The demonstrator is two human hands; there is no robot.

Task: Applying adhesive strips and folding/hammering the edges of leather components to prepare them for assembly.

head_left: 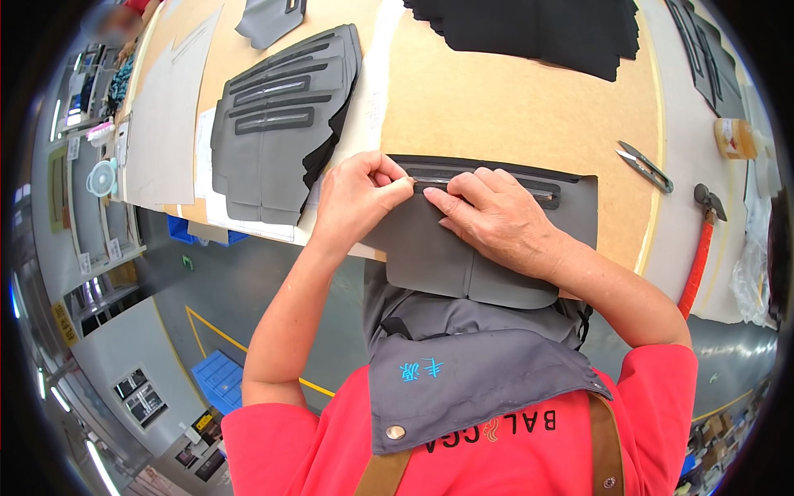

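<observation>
A dark grey panel (430,256) lies at the table's near edge, its lower part hanging over toward my lap. Along its upper part runs a slot with a zipper (542,195) in it. My left hand (364,190) is closed in a pinch at the left end of this slot; what sits between thumb and forefinger is too small to make out. On top of the panel rests my right hand (496,217), forefinger extended beside the zipper, other fingers bent and partly apart. It presses on the surface and covers the middle of the slot.
Slotted grey panels (273,157) are stacked at left, and black pieces (529,33) at the far side. Thread snips (645,167), a red-handled hammer (701,248) and an amber jar (734,138) lie to the right. A blue crate (219,380) is on the floor.
</observation>
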